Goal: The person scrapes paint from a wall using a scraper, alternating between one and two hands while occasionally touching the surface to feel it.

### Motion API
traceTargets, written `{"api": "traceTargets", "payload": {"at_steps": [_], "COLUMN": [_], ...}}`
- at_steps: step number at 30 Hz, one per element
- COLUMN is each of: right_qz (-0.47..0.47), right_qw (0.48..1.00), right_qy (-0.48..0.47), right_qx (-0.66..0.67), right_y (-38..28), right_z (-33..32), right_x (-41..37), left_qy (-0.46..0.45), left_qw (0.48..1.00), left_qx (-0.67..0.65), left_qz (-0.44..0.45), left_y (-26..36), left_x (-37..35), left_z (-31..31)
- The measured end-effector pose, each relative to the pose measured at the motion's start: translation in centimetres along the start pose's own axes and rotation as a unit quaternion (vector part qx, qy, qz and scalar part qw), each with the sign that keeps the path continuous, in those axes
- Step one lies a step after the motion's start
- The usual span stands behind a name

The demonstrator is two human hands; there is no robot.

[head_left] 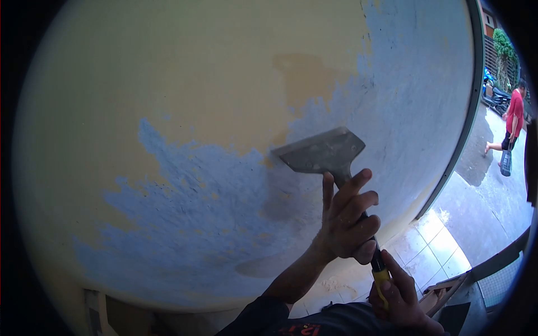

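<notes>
A wide metal scraper (320,152) lies with its blade flat against a wall (185,101), at the border where cream-yellow paint meets a blue layer. My left hand (346,221) is wrapped around the scraper's shaft just below the blade, with one finger stretched up toward the metal. My right hand (399,295) grips the yellow and black end of the handle (380,275), lower and to the right. Both hands are shut on the tool.
The blue patch (202,207) spreads across the wall's lower middle and right. White floor tiles (434,249) lie below right. Out on the street (493,207), a person in a red shirt (514,112) walks carrying a bag, near a parked motorbike (496,96).
</notes>
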State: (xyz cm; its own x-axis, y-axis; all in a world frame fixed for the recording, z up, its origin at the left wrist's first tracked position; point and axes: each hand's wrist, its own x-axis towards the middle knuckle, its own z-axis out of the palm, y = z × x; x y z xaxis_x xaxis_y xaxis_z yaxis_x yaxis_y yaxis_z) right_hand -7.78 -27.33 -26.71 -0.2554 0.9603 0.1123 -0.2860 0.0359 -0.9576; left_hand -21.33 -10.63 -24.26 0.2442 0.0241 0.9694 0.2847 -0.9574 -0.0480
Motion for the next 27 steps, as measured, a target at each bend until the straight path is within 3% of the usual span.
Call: {"api": "traceTargets", "payload": {"at_steps": [5,7,23,27], "right_qz": [-0.055,-0.002,0.008,-0.069], "right_qw": [0.998,1.0,1.0,0.995], "right_qy": [-0.011,-0.012,0.007,-0.043], "right_qx": [-0.002,0.001,-0.014,-0.051], "right_y": [-0.3,-1.1,-2.1,-2.9], "right_z": [0.2,0.0,-0.3,-0.4], "right_x": [0.0,-0.5,0.8,0.4], "left_qy": [0.017,0.011,0.007,-0.007], "left_qw": [1.0,1.0,1.0,1.0], "left_qx": [-0.009,-0.009,0.011,0.019], "left_qz": [0.005,0.007,0.021,0.017], "left_y": [0.1,0.1,-0.6,0.3], "left_x": [1.2,0.9,3.1,4.2], "left_z": [-0.1,0.1,0.1,-0.5]}}
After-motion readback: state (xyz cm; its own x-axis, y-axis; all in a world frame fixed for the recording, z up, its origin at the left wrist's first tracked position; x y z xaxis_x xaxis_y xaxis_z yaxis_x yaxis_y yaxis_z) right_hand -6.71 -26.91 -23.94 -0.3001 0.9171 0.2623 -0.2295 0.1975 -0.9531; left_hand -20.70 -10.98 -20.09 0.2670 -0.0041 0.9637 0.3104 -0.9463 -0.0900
